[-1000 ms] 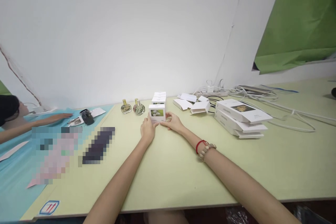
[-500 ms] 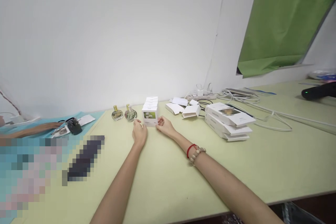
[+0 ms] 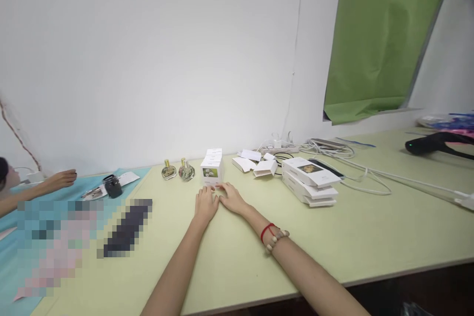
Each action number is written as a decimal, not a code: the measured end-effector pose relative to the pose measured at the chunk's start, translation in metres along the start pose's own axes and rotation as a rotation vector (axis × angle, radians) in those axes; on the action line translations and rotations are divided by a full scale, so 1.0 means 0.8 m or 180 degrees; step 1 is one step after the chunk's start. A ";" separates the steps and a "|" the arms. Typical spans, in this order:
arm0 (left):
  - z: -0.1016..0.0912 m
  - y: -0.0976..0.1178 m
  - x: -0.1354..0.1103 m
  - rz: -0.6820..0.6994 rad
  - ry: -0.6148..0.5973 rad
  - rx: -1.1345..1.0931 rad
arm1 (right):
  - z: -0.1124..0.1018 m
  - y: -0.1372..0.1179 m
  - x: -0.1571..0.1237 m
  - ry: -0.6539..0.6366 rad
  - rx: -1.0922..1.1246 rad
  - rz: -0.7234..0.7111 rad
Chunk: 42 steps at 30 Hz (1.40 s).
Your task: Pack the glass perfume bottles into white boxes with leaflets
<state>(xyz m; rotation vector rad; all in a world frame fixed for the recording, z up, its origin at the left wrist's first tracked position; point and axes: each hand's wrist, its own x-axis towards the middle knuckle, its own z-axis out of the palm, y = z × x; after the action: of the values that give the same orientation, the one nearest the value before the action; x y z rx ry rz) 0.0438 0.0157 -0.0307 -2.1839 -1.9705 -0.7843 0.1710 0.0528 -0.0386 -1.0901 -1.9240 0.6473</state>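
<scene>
A row of small white boxes (image 3: 212,165) stands against the wall, the nearest bearing a picture of white flowers. My left hand (image 3: 206,204) lies low in front of that nearest box, fingers stretched toward its base. Beside it, my right hand (image 3: 232,199) has its fingers extended at the lower front of the same box. Both sets of fingertips are at or very near the box; exact contact is hard to see. Neither hand holds anything. Left of the row are glass perfume bottles with gold tops, one apart (image 3: 169,172) and others clustered (image 3: 186,172).
Opened white cartons (image 3: 265,168) lie right of the row. Farther right is a stack of flat white boxes (image 3: 309,182), with white cables (image 3: 333,149) behind. At left, another person's arm (image 3: 55,182) reaches over a blue cloth near a black jar (image 3: 112,186).
Both hands have moved from the sides of the nearest box to its front and drawn together, fingers straightening. The other person's hand has lifted away from the jar. The view has shifted slightly.
</scene>
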 end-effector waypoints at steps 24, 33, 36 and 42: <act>0.013 -0.008 -0.002 -0.0671 -0.0127 -0.0419 | -0.013 -0.014 -0.019 -0.0850 -0.1768 0.0040; 0.011 -0.022 0.009 -0.0554 -0.0321 -0.0896 | -0.012 -0.021 -0.020 -0.1015 -0.1951 0.0106; 0.012 -0.023 0.010 -0.0551 -0.0416 -0.0909 | -0.012 -0.019 -0.019 -0.1025 -0.1975 0.0092; 0.014 -0.025 0.010 -0.0489 -0.0266 -0.0905 | -0.011 -0.016 -0.019 -0.0999 -0.1964 0.0087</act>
<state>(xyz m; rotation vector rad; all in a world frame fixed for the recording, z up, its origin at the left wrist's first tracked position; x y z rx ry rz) 0.0289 0.0305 -0.0423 -2.2660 -2.2099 -1.0720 0.1767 0.0335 -0.0303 -1.4527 -2.4741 0.2399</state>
